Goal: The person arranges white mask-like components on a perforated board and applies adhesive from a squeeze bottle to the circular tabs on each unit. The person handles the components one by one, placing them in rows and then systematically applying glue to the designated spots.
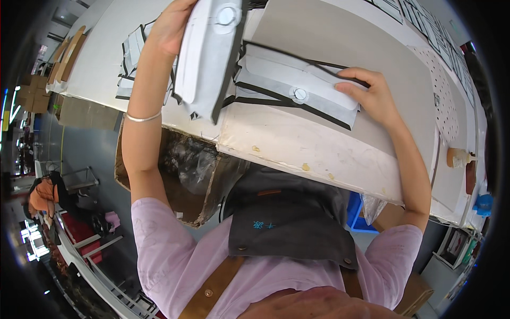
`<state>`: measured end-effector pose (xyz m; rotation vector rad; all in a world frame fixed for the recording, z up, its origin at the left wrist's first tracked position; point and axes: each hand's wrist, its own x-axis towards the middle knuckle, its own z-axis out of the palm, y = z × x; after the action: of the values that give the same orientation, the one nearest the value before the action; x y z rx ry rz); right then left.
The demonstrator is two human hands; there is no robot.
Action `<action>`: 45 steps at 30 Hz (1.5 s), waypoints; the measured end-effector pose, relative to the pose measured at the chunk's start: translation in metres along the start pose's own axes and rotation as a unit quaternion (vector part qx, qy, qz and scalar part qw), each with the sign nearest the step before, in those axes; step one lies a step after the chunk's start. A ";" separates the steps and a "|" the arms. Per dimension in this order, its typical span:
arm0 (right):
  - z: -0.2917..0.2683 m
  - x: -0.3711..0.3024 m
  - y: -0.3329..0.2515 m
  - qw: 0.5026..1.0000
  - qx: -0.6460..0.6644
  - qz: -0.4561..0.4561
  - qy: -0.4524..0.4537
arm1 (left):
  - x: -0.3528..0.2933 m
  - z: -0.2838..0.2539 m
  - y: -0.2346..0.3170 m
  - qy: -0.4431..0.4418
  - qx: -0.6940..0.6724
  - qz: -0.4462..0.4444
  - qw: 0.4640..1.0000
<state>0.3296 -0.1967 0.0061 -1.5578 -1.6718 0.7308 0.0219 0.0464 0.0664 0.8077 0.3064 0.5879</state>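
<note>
My left hand, a silver bangle on its wrist, grips a flat white fabric-like piece with dark edging and a round disc near its top. This piece is held upright above the table's left part; the fingers behind it are partly hidden. Lower and to the right lies a similar white piece, with black borders and a round disc near its lower edge. My right hand pinches its right end between thumb and fingers. Several more black-edged white pieces lie heaped beyond my left forearm.
The white table has a grey board on it. Below its edge stands an open cardboard box with clear plastic inside. A bottle is at far right, a blue crate below. Another person is at far left.
</note>
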 end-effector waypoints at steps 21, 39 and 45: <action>-0.051 -0.100 -0.055 0.907 -0.299 -0.286 0.079 | 0.034 0.016 -0.098 0.033 0.222 -0.267 0.937; -0.133 -0.177 0.064 0.946 0.100 0.270 0.149 | 0.042 0.023 -0.099 -0.007 0.287 -0.291 0.912; -0.146 -0.154 0.092 0.954 0.108 0.249 0.130 | 0.041 0.020 -0.108 0.033 0.163 -0.276 0.947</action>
<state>0.5028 -0.3500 -0.0034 -1.8429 -0.9774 0.8818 0.1046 0.0006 -0.0030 0.9693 0.6772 0.0323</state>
